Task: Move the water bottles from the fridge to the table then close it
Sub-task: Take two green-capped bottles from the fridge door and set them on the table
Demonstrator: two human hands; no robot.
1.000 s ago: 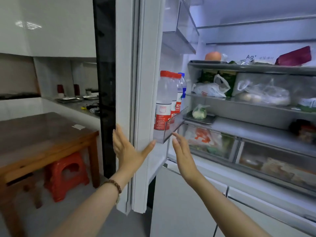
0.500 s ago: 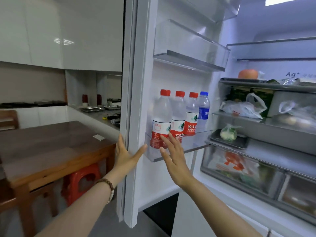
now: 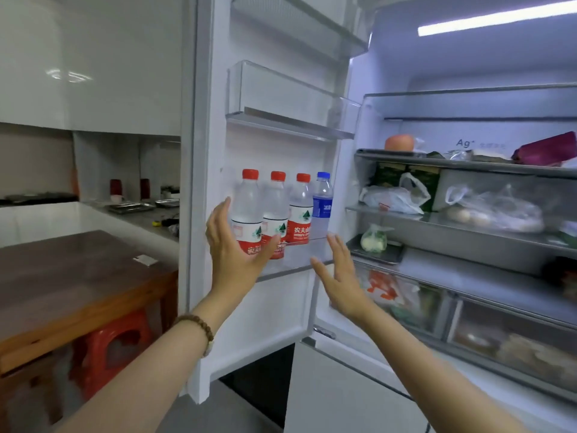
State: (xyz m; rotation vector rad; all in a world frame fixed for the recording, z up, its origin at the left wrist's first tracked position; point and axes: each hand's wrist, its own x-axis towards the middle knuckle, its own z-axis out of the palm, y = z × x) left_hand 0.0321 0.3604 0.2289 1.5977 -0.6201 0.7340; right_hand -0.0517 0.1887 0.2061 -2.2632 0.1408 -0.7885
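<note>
Both hands are held open, nothing gripped: the left hand [image 3: 234, 251] is cupped about the leftmost bottle [image 3: 249, 207] on the door shelf [image 3: 299, 260], the right hand [image 3: 340, 276] just beside that shelf's hinge end. Four water bottles [image 3: 276, 210] are seen upright on it. The first pickup seems in hand; a closed grip and lift are called for next.

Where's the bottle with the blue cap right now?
In the head view, the blue-capped bottle stands in the open fridge's door shelf, centre frame, at the right end of the row beside the three red-capped bottles.
</note>
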